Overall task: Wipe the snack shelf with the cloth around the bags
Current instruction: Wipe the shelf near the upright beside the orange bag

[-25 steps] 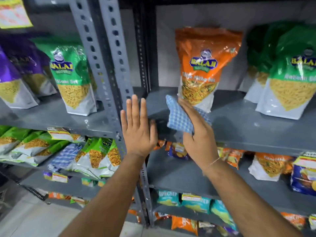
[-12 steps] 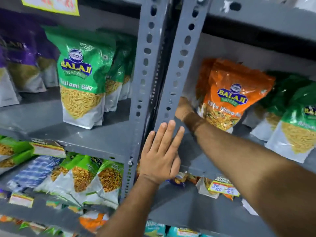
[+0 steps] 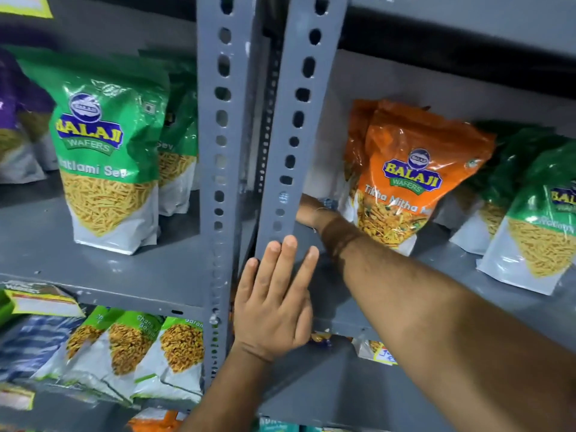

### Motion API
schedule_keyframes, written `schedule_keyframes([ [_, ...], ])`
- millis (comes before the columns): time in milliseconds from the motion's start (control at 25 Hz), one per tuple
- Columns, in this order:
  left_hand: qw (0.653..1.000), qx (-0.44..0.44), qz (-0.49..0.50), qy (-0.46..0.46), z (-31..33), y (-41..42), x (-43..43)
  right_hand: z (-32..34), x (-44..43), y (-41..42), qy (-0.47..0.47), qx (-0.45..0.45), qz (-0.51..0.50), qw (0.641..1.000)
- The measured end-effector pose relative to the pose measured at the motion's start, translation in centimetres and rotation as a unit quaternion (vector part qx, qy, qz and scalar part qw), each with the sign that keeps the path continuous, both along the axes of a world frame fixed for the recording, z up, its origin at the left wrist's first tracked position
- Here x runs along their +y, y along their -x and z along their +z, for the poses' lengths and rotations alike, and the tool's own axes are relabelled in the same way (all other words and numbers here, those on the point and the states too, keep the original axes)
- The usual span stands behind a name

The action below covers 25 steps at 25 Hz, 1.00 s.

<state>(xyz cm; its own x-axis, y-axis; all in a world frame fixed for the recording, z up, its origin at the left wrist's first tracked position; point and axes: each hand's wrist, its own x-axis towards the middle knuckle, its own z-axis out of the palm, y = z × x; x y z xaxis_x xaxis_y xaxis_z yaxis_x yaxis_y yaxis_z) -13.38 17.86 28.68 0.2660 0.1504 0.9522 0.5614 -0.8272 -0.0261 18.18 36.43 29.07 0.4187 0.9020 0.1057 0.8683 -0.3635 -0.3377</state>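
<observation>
Since half a second ago, view closer; right arm reaches deeper along shelf (image 3: 436, 294). Orange bag (image 3: 414, 179) centre-right crowds wrist: sweep low, don't topple. Upright post (image 3: 293, 145) hides right hand (image 3: 307, 207); grip unclear, cloth unseen. Left hand (image 3: 274, 307) flat, open, bracing lower centre.

Grey shelf (image 3: 149, 269), grey perforated uprights (image 3: 221, 151). Orange bag (image 3: 414, 173) at 3 o'clock: blue-yellow logo, white base. Green bag (image 3: 106, 157) at 9 o'clock: same logo, white base. Purple bag (image 3: 18, 113) far left. Blue-checked pack (image 3: 34, 344) at 8 o'clock.
</observation>
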Motion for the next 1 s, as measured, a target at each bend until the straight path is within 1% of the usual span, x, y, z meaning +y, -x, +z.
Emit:
schedule_keyframes([
  [40, 1.000, -0.004, 0.002, -0.002, 0.0, 0.0, 0.0, 1.7, -2.1, 2.4, 0.039, 0.006, -0.008, 0.999],
  [80, 1.000, -0.007, 0.003, -0.003, -0.1, 0.0, -0.1, 3.7, -4.5, 5.3, 0.041, 0.019, 0.005, 0.999],
  [160, 1.000, -0.012, 0.005, -0.005, 0.0, 0.0, -0.2, 3.9, -7.4, 7.4, 0.046, 0.013, 0.041, 0.998],
  [200, 1.000, -0.011, 0.007, -0.005, 0.0, 0.0, -0.2, 5.8, -10.7, 10.4, 0.054, 0.020, 0.048, 0.997],
  [240, 1.000, -0.010, 0.009, -0.004, 0.0, 0.0, -0.2, 6.7, -13.0, 12.3, 0.050, 0.026, 0.057, 0.997],
  [280, 1.000, -0.009, 0.011, -0.004, 0.0, -0.1, -0.2, 6.8, -14.6, 13.2, 0.066, 0.035, 0.072, 0.995],
  [360, 1.000, -0.009, 0.015, 0.000, -0.1, -0.2, -0.1, 7.3, -17.8, 15.3, 0.072, -0.002, 0.132, 0.989],
  [400, 1.000, -0.009, 0.016, 0.002, -0.1, -0.2, -0.2, 7.4, -18.7, 15.9, 0.068, -0.023, 0.141, 0.987],
  [440, 1.000, -0.010, 0.018, 0.002, 0.0, -0.3, -0.2, 7.9, -19.2, 16.3, 0.075, -0.010, 0.126, 0.989],
  [480, 1.000, -0.010, 0.019, 0.001, 0.0, -0.3, -0.2, 8.5, -18.8, 16.1, 0.055, -0.003, 0.112, 0.992],
  [560, 1.000, -0.010, 0.018, 0.001, 0.1, -0.3, -0.3, 9.9, -16.5, 14.7, 0.022, -0.033, 0.075, 0.996],
  [600, 1.000, -0.012, 0.017, 0.000, 0.1, -0.3, -0.3, 10.3, -15.1, 13.8, 0.028, -0.025, 0.073, 0.997],
  [680, 1.000, -0.015, 0.020, -0.002, 0.1, -0.3, -0.3, 10.0, -13.0, 12.7, 0.066, 0.010, 0.105, 0.992],
  [720, 1.000, -0.017, 0.020, -0.002, 0.1, -0.4, -0.3, 9.3, -12.4, 12.3, 0.070, 0.020, 0.124, 0.990],
  [800, 1.000, -0.019, 0.020, -0.004, 0.0, -0.5, -0.3, 7.6, -12.1, 11.4, 0.078, 0.030, 0.128, 0.988],
  [880, 1.000, -0.018, 0.024, -0.010, -0.1, -0.6, -0.2, 7.0, -12.9, 11.6, 0.070, 0.050, 0.124, 0.989],
  [1000, 0.999, -0.021, 0.022, -0.010, -0.2, -0.5, -0.3, 7.2, -15.5, 12.8, 0.079, 0.043, 0.177, 0.980],
])
